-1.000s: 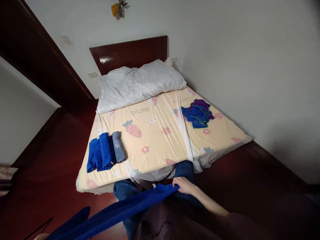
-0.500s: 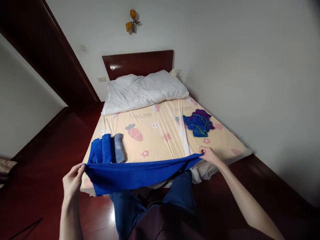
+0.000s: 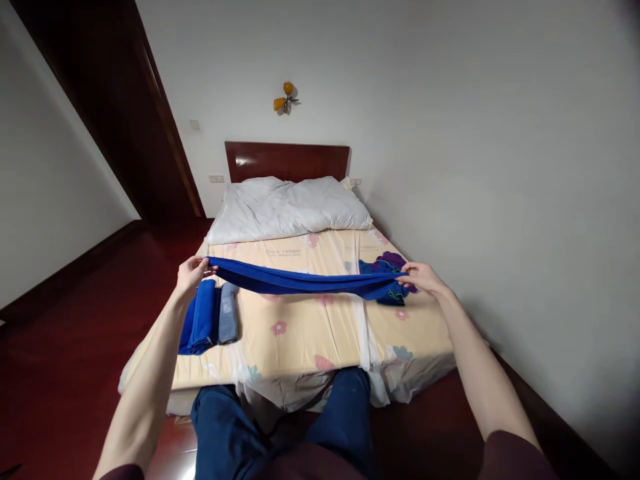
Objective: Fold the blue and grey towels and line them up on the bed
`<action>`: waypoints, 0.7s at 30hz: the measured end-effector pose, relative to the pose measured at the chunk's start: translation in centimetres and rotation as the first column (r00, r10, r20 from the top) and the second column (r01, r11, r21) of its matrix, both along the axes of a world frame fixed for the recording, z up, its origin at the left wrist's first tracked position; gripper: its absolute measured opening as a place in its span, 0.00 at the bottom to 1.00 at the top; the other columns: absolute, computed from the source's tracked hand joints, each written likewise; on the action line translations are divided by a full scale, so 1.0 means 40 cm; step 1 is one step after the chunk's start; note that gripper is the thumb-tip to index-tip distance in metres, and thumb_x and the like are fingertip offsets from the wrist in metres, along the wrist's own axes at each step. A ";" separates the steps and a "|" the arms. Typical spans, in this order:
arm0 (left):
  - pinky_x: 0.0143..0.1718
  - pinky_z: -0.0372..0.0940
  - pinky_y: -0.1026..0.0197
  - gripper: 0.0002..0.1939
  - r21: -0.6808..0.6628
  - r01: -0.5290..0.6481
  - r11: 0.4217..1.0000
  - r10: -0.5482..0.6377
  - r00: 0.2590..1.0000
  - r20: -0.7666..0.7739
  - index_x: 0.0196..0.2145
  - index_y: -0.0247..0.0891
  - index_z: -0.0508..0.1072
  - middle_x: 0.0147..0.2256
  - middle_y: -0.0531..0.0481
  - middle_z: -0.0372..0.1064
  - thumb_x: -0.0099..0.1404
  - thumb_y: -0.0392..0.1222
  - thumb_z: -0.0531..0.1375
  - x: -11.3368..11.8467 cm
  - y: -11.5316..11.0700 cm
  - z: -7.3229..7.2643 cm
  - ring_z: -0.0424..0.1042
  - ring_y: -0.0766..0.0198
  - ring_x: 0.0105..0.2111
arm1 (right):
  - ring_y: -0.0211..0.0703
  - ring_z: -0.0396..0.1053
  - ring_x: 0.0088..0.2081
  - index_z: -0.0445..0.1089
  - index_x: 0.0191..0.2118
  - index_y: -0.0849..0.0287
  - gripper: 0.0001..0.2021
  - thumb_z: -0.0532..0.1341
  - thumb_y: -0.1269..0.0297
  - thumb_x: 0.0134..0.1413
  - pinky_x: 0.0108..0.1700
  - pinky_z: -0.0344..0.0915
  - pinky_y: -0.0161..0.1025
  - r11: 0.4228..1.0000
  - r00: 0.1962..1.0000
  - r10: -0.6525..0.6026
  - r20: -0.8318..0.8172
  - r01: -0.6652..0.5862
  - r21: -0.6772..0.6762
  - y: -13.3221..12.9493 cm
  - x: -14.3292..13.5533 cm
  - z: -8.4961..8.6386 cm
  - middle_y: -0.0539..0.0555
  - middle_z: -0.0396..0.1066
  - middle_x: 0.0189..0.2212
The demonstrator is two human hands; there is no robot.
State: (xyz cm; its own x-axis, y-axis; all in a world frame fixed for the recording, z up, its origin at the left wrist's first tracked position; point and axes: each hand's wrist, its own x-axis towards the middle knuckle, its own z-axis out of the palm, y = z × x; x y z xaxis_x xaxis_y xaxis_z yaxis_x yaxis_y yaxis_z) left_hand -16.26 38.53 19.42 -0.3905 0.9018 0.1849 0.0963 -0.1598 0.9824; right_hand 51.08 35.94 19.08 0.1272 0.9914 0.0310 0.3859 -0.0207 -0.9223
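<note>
A blue towel (image 3: 300, 281) hangs stretched sideways above the bed, narrow and sagging a little in the middle. Its left end is pinched in my left hand (image 3: 193, 275). My right hand (image 3: 424, 277) grips the other end, in front of a crumpled heap of blue and purple cloths (image 3: 393, 263) with green edging, partly hidden behind the towel. Below my left hand, folded blue towels (image 3: 203, 320) lie on the bed, partly covered by my forearm. Against them rests a rolled grey cloth (image 3: 229, 317) with small white lettering.
The bed (image 3: 300, 340) has a cream sheet with carrot and flower prints. A white quilt (image 3: 290, 210) lies bunched by the dark wooden headboard (image 3: 290, 160). My legs stand at the bed's front edge. A wall (image 3: 500, 167) runs along the right side.
Both hands have risen and moved forward over the bed, carrying the blue towel. It now spans a narrower strip, and my hands are slightly closer together. The view has tilted up.
</note>
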 end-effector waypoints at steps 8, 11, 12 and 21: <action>0.40 0.76 0.55 0.17 -0.037 0.022 0.999 -0.022 1.000 0.005 0.39 0.30 0.74 0.27 0.47 0.75 0.57 0.46 0.68 -0.048 -0.029 -0.057 0.78 0.59 0.30 | 0.34 0.67 0.20 0.58 0.22 0.57 0.32 0.81 0.50 0.20 0.23 0.63 0.31 0.999 0.983 0.012 -0.183 -0.020 -0.045 -0.103 0.097 -0.035 0.44 0.65 0.17; 0.40 0.76 0.55 0.16 -0.064 0.063 0.996 -0.063 0.998 -0.004 0.37 0.31 0.74 0.28 0.46 0.76 0.56 0.45 0.68 -0.040 -0.034 -0.058 0.79 0.58 0.30 | 0.34 0.68 0.21 0.71 0.30 0.60 0.30 0.82 0.51 0.20 0.23 0.63 0.31 0.997 0.978 0.001 -0.207 -0.018 -0.077 -0.108 0.112 -0.050 0.47 0.70 0.20; 0.41 0.76 0.55 0.15 -0.079 0.071 0.994 -0.072 0.997 -0.002 0.37 0.32 0.74 0.29 0.45 0.76 0.56 0.44 0.68 -0.035 -0.033 -0.057 0.79 0.57 0.31 | 0.35 0.68 0.21 0.74 0.33 0.61 0.31 0.81 0.50 0.20 0.22 0.65 0.31 0.997 0.980 -0.013 -0.199 -0.003 -0.082 -0.105 0.113 -0.053 0.49 0.72 0.21; 0.47 0.74 0.55 0.17 -0.014 0.097 0.995 -0.095 0.990 0.104 0.36 0.33 0.73 0.32 0.44 0.77 0.54 0.45 0.71 0.013 -0.035 -0.055 0.80 0.56 0.37 | 0.40 0.72 0.21 0.75 0.33 0.60 0.31 0.79 0.44 0.22 0.23 0.71 0.36 0.944 0.947 -0.218 -0.236 0.266 0.194 -0.030 0.078 -0.079 0.54 0.75 0.23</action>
